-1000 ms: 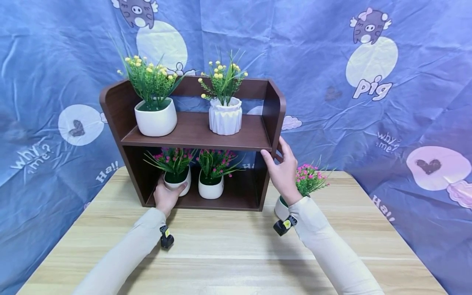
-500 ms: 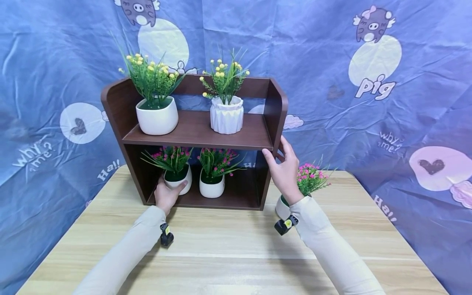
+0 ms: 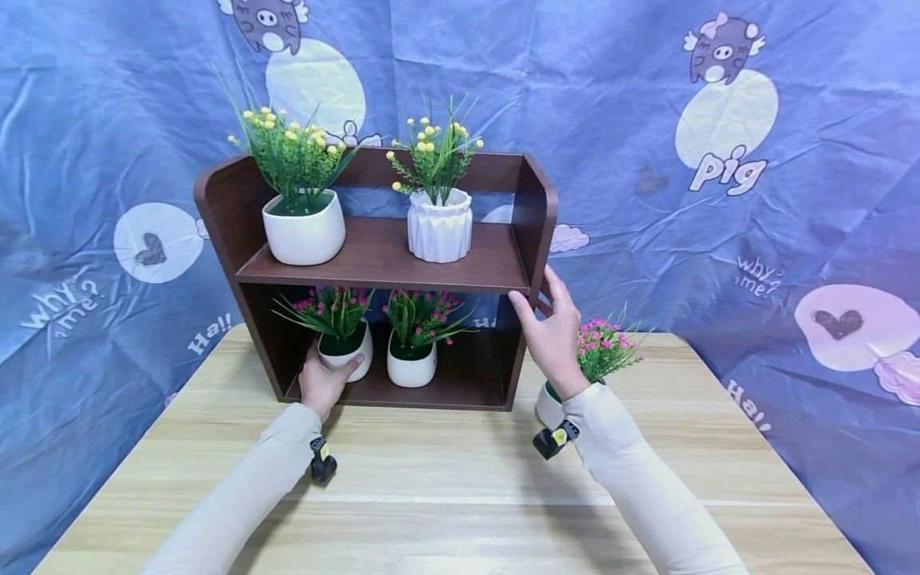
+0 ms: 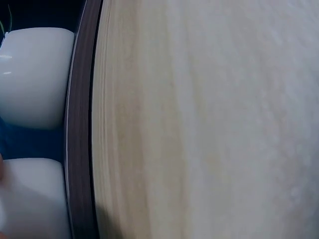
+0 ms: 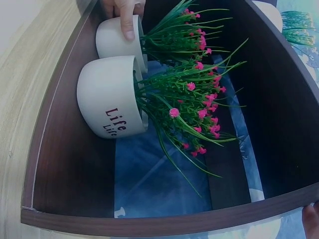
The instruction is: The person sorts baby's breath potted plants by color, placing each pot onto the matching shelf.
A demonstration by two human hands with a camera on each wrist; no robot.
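In the head view, my left hand (image 3: 322, 385) grips a white pot (image 3: 352, 361) with pink flowers at the left of the lower shelf. The thumb lies on the pot's front, as the right wrist view also shows; most fingers are hidden. Close to its right stands a second white pot (image 3: 412, 369) with pink flowers, marked "Life" in the right wrist view. My right hand (image 3: 555, 335) holds the right side panel of the dark brown two-tier shelf (image 3: 381, 275), thumb at the front edge, fingers along the outer side.
On the upper tier stand a smooth white pot (image 3: 305, 231) and a ridged white pot (image 3: 440, 230), both with yellow flowers. Another pink-flowered plant (image 3: 607, 349) stands on the wooden table (image 3: 446, 495), partly behind my right forearm. A blue printed cloth (image 3: 618, 120) hangs behind.
The gripped pot's leaves and flowers have shifted slightly to the left, with my left hand still on the pot. My right hand stays at the shelf's side.
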